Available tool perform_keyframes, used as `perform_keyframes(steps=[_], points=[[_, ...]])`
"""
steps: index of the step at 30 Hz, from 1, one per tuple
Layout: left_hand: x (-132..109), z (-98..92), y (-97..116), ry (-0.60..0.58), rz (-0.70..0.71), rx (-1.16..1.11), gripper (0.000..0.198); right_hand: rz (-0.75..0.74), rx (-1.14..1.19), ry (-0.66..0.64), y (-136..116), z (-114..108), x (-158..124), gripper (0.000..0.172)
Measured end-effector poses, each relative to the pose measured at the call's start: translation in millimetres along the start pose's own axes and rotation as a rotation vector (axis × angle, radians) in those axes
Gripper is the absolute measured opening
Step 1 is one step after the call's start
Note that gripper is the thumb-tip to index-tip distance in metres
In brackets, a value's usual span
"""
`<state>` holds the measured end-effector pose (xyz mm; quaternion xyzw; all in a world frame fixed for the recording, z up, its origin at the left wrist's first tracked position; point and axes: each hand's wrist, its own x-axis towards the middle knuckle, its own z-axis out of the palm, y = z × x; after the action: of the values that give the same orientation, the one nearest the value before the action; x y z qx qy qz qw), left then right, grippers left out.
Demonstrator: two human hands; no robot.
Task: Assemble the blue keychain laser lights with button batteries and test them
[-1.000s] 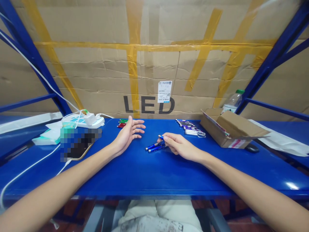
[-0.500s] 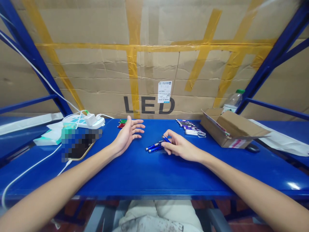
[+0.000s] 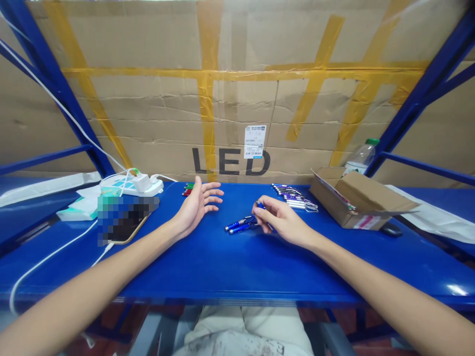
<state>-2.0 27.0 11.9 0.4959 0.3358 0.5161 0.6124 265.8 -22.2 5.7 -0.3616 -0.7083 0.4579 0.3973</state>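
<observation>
My right hand is closed around a small blue pen-shaped light, its silver tip showing above the thumb and forefinger. Below and left of those fingers, several similar blue pen-shaped lights lie together on the blue table. My left hand rests on its edge, palm facing inward, fingers spread and holding nothing. Just behind it are green and red pen-shaped lights, partly hidden by the hand. Purple, black and silver ones lie in a row farther back on the right.
An open cardboard box stands at right, with a green-capped bottle behind and a dark mouse-like object beside it. At left are a phone, a power strip, a tissue pack and white cables. A large carton backs the table.
My right hand has shifted slightly right, away from the blue pile, and the light in it is tipped more upright. My left hand keeps its pose. The whole view has shifted slightly.
</observation>
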Motion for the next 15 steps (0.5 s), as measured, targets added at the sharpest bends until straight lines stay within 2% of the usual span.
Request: perform_keyframes(steps=[5, 9, 11, 15], points=[[-0.6, 0.4, -0.5, -0.008, -0.009, 0.003, 0.07, -0.024, 0.013, 0.12, -2.7, -2.7, 0.5, 0.036], [-1.1, 1.4, 0.0, -0.008, -0.016, 0.0, 0.07, -0.001, 0.088, 0.094, -3.7, -4.6, 0.7, 0.035], [-1.1, 1.4, 0.8, -0.009, -0.014, -0.01, 0.071, -0.028, -0.013, 0.056, -4.4, -4.2, -0.8, 0.035], [-1.8, 1.6, 3.6, -0.04, -0.012, -0.034, 0.073, -0.165, -0.376, -0.058, -5.3, -1.8, -5.8, 0.03]])
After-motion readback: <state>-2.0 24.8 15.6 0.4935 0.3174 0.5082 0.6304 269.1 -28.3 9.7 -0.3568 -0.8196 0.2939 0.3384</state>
